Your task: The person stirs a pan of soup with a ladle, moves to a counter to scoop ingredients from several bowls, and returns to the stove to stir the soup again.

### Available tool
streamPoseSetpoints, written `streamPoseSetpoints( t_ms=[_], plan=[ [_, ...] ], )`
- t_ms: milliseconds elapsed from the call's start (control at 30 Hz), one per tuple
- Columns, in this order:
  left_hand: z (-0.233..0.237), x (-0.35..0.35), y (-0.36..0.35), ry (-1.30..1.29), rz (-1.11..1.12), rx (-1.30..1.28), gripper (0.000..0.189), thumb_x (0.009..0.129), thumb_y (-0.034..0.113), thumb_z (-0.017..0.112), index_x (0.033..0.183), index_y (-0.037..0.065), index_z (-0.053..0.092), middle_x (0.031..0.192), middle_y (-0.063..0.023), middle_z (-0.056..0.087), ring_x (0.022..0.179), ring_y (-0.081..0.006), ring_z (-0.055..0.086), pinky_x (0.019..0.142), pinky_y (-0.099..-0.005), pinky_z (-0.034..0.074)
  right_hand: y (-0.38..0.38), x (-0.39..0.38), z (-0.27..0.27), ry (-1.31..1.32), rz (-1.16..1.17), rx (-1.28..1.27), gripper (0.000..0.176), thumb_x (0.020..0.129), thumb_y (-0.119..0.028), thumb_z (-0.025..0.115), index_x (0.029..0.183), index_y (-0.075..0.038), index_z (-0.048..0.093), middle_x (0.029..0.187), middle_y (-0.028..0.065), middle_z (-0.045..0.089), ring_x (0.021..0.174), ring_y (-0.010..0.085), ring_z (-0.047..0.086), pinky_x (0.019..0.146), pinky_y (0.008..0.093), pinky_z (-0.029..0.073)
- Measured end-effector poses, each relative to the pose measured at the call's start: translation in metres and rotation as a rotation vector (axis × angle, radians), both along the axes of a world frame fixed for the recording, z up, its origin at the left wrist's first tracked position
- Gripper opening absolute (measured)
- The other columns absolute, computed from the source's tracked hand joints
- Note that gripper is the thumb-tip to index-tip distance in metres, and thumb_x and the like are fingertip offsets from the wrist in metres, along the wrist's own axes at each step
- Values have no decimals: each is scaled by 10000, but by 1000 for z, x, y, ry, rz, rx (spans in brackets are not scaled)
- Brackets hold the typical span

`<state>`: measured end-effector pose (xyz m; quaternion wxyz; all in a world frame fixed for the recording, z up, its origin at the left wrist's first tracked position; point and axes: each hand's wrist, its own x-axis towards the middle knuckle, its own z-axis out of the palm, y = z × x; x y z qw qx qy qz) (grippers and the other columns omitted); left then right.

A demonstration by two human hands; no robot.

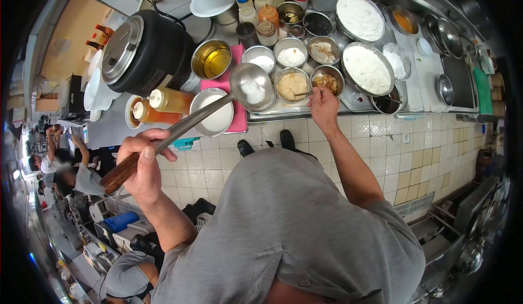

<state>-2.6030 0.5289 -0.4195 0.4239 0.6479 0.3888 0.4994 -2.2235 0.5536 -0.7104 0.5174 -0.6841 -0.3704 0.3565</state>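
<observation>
My left hand [144,165] is wrapped round the handle of a large metal ladle [201,113] with a wooden grip. Some white powder [253,90] lies in the ladle's bowl, which is held over the front row of metal bowls. With its fingers pinched together, my right hand [324,109] holds the end of a small spoon [303,94]. The spoon's tip rests in a bowl of beige, grainy seasoning [292,85]. Just behind my right fingers is a bowl of brown chunks [326,80], partly covered by the hand.
A pot of yellow oil [211,60] and a white-filled container [214,116] stand left of the ladle. Further left are squeeze bottles [158,113] and a black lidded cooker [147,51]. Large bowls of white powder [368,69] stand right. Other people [87,176] are at far left.
</observation>
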Motion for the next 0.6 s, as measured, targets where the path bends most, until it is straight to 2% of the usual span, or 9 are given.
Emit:
streamPoseSetpoints(
  t_ms=[33,100,300,433,500,533,600],
  plan=[
    [1,0,0,3,-2,7,197,1010,185,595,968,-3,557,1067,-310,654,706,-253,639,611,-348,564,0,0,-2,1,1,1,255,1041,-183,555,1050,43,671,782,134,719,595,163,681,538,323,538],
    [1,1,-1,7,-1,15,192,1012,181,592,970,-4,558,1068,-309,654,708,-256,640,611,-348,563,1,-1,4,180,-55,-60,252,1055,-177,528,1077,45,647,805,117,711,585,134,660,496,281,522],
    [1,6,-3,3,7,20,181,1015,167,585,970,-6,561,1081,-309,661,685,-260,647,618,-346,564,2,18,26,229,-145,-35,227,1066,-175,523,1058,32,617,786,97,686,572,120,641,447,266,504],
    [-4,19,0,3,0,10,184,1013,170,593,965,-6,563,1091,-313,663,667,-262,649,618,-346,563,4,17,53,253,-128,76,226,1065,-182,532,1051,28,615,787,93,684,588,114,641,462,259,509],
    [-4,21,1,-2,-10,6,185,1012,171,595,963,-5,564,1092,-315,663,664,-263,649,617,-347,563,6,8,70,366,-32,180,224,1063,-178,541,1056,27,631,786,86,686,609,116,639,516,251,514],
    [-4,22,2,-5,-15,2,186,1012,172,596,963,-5,563,1091,-316,664,661,-264,649,616,-348,564,8,5,67,366,-34,182,224,1063,-178,541,1056,27,631,786,86,686,609,116,639,516,251,514],
    [-3,22,3,-9,-21,-1,187,1012,172,597,962,-5,563,1090,-317,665,659,-265,649,615,-349,566,15,2,48,48,-51,331,226,1058,-168,550,1077,34,648,796,79,691,627,116,634,566,250,509]
  ],
)
